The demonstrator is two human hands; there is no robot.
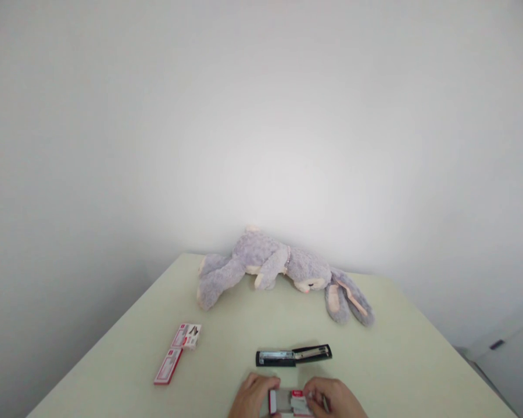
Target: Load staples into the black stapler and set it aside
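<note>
White walls are closing in around a pale green bench, where a grey plush rabbit is lying at the far edge. At the near edge, the left hand and right hand are both pinching a small staple box between curled fingers. An opened black stapler is lying just beyond them, and two more staple boxes are sitting off to the left.

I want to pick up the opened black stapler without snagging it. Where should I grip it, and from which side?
Grip the stapler across its narrow width near the middle hinge, coming from above. It lies flat, swung open, long axis running left to right on the table, so its front and back edges are free. The left hand and right hand, holding a small box, sit just in front.
</note>
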